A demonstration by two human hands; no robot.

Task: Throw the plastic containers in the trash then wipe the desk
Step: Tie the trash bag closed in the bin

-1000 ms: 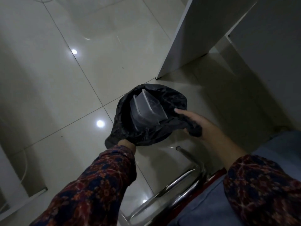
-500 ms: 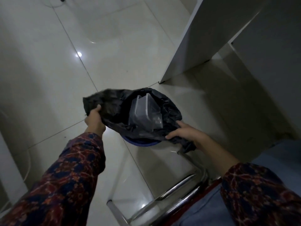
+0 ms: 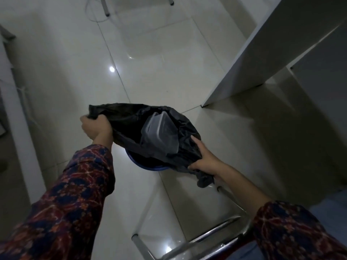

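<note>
A black trash bag (image 3: 129, 124) lines a blue bin (image 3: 148, 167) on the tiled floor. Clear plastic containers (image 3: 159, 132) lie tilted inside the bag's mouth. My left hand (image 3: 95, 126) grips the bag's upper left edge and holds it stretched out to the left. My right hand (image 3: 204, 160) grips the bag's lower right edge, with a bunch of plastic hanging below the fingers. Most of the bin is hidden under the bag.
A white desk panel (image 3: 249, 59) stands to the right of the bin. A chrome chair frame (image 3: 212, 235) crosses the floor near my legs. Thin metal legs (image 3: 106, 8) and a cable lie at the top. Glossy floor tiles (image 3: 75, 81) spread to the left.
My left hand has pulled the bag's left edge out and up to the left, opening the mouth wider. The right hand shifted down along the right edge. The bin's blue rim now shows.
</note>
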